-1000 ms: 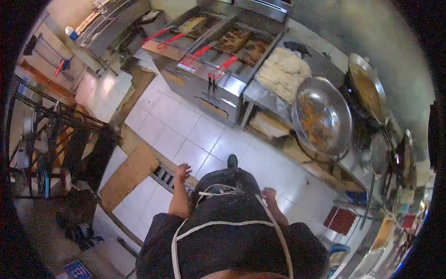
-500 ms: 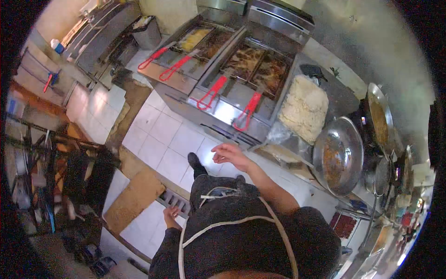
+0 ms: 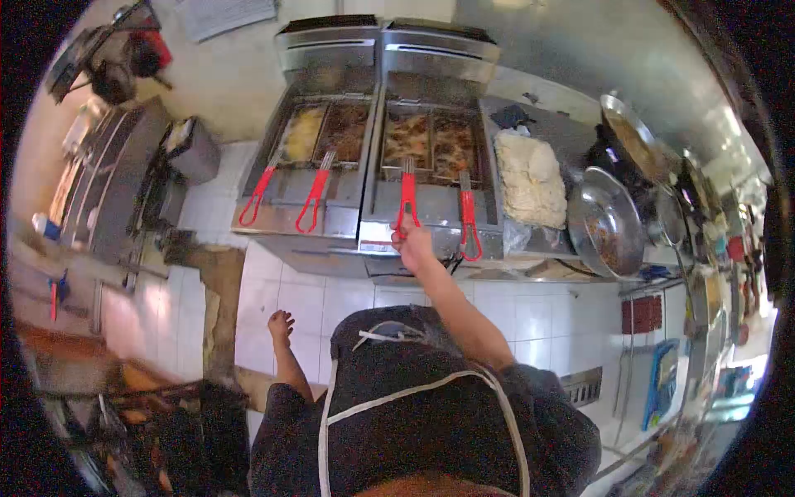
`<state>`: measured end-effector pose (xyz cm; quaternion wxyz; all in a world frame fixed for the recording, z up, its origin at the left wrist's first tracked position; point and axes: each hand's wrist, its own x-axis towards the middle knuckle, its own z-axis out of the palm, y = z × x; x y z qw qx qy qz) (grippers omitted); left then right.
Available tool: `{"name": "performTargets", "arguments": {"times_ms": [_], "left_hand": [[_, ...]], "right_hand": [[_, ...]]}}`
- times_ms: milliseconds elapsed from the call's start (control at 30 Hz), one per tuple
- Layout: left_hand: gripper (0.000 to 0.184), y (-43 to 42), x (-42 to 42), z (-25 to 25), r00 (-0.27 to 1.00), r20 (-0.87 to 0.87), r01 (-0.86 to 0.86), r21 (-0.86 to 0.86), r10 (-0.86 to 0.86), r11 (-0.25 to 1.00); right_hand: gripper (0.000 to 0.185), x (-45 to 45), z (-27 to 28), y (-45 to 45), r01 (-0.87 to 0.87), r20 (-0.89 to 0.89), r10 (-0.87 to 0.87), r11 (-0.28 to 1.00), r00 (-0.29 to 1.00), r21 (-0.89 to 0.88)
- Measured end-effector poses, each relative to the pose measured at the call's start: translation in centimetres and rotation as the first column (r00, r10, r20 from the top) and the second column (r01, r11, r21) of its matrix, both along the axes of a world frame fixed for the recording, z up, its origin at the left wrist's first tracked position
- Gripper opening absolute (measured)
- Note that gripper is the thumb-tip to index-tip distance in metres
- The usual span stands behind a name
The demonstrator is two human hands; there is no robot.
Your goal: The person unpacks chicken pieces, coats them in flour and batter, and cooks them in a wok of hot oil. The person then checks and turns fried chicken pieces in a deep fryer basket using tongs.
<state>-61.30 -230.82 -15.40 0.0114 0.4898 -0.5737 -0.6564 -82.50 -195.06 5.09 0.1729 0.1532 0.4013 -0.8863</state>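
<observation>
at right hand (image 3: 414, 247), red handle (image 3: 407, 192)

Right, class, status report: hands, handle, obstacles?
Right hand at third red handle from left, grip unclear. Left hand seemingly empty. Fourth red handle close alongside.

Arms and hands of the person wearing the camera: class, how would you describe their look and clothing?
The left hand and right hand are bare, with no gloves visible; rings would be too small to tell. The forearms are uncovered too. Dark, loose sleeves end near the elbows, and a dark apron with pale trim covers the front.
</observation>
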Motion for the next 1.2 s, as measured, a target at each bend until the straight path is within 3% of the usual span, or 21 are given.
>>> {"name": "performTargets", "arguments": {"times_ms": [100,200,300,333,367,433,500,567,633,700,767,800,867,900,933,967,1000,1033,1067,1133,1200], "left_hand": [[0.03,-0.2,-3.2,-0.2,0.998,-0.038,0.056,-0.018,-0.057,0.998],[0.025,2.6,-4.1,0.0,0.982,-0.044,0.183,0.044,-0.181,0.982],[0.025,4.2,-1.3,-4.6,0.948,-0.127,0.301,0.058,-0.292,0.952],[0.025,4.5,0.2,-6.8,0.958,-0.155,0.269,0.203,-0.241,0.941],[0.026,4.6,2.8,-8.3,0.967,-0.166,0.24,0.341,-0.193,0.909],[0.024,6.0,7.9,-7.2,0.948,-0.063,0.316,0.244,-0.31,0.917],[0.024,5.3,12.7,-14.9,0.876,0.27,0.37,0.155,-0.4,0.916],[0.025,5.4,16.2,-15.4,0.988,0.132,0.03,0.37,-0.085,0.928],[0.025,5.8,16.5,-15.3,0.98,0.143,0.073,0.386,-0.138,0.92],[0.024,4.7,16.9,-14.6,0.962,0.157,0.145,0.397,-0.223,0.906],[0.024,3.0,16.0,-13.3,0.941,0.167,0.208,0.398,-0.294,0.894],[0.023,2.8,15.3,-13.0,0.931,0.171,0.232,0.402,-0.322,0.886],[0.026,1.1,10.4,-14.5,0.932,0.043,0.243,0.66,-0.359,0.711],[0.029,1.8,7.7,-14.2,0.916,0.037,0.3,0.601,-0.4,0.741],[0.032,2.7,4.7,-13.4,0.897,0.038,0.354,0.537,-0.441,0.766],[0.039,5.2,2.0,-10.2,0.879,0.054,0.42,0.383,-0.473,0.823],[0.045,8.9,-1.5,-3.7,0.86,0.096,0.474,0.215,-0.501,0.854],[0.052,11.1,-4.4,0.3,0.838,-0.037,0.53,0.296,-0.545,0.795],[0.06,13.3,-7.3,4.4,0.806,-0.169,0.585,0.374,-0.567,0.72],[0.079,17.5,-12.0,11.4,0.715,-0.437,0.698,0.495,-0.546,0.517],[0.066,22.2,-15.1,18.1,0.725,-0.538,0.689,0.581,-0.431,0.433]], "right_hand": [[0.015,2.0,-0.6,0.0,0.109,-0.053,-0.107,0.993,0.993,0.038],[0.013,4.1,-7.2,-0.5,-0.08,0.066,0.054,0.86,0.996,0.504],[0.014,4.6,-1.0,-1.4,0.064,0.087,-0.11,0.905,0.99,0.42],[0.015,3.5,-1.3,-1.0,0.153,-0.098,-0.125,0.91,0.987,0.386],[0.015,3.4,-3.2,-0.4,0.143,-0.088,-0.118,0.91,0.989,0.39],[0.017,4.3,-7.7,0.0,0.09,-0.047,-0.078,0.781,0.996,0.618],[0.019,6.4,-5.4,-0.3,0.01,0.081,-0.078,0.776,0.994,0.63],[0.022,6.3,-5.9,0.1,0.002,-0.001,-0.001,0.83,1.0,0.558],[0.02,5.3,-1.7,1.4,-0.045,0.003,0.052,0.834,0.999,0.55],[0.021,4.1,0.9,3.3,-0.216,0.025,0.265,0.724,0.964,0.655],[0.025,3.5,2.6,6.5,0.273,-0.367,0.296,0.316,0.882,0.909],[0.029,3.4,5.2,8.2,0.364,-0.428,0.235,0.27,0.873,0.891],[0.033,3.0,7.3,11.3,0.447,-0.485,0.178,0.217,0.856,0.868],[0.041,2.4,7.0,12.8,0.579,-0.557,0.224,-0.041,0.8,0.814],[0.051,1.9,6.6,13.5,0.673,-0.609,0.287,-0.287,0.739,0.681],[0.051,2.1,5.0,13.5,0.676,-0.614,0.283,-0.286,0.737,0.679],[0.061,3.0,2.3,13.3,0.444,-0.362,0.285,-0.317,0.888,0.838],[0.07,3.7,0.4,13.3,0.171,-0.074,0.276,-0.347,0.958,0.922],[0.07,3.8,-0.4,13.7,0.173,-0.079,0.269,-0.344,0.96,0.923],[0.082,2.6,-0.9,14.9,-0.061,0.182,0.305,-0.368,0.935,0.928],[0.084,1.9,1.4,14.9,-0.048,0.169,0.305,-0.367,0.937,0.929]]}}
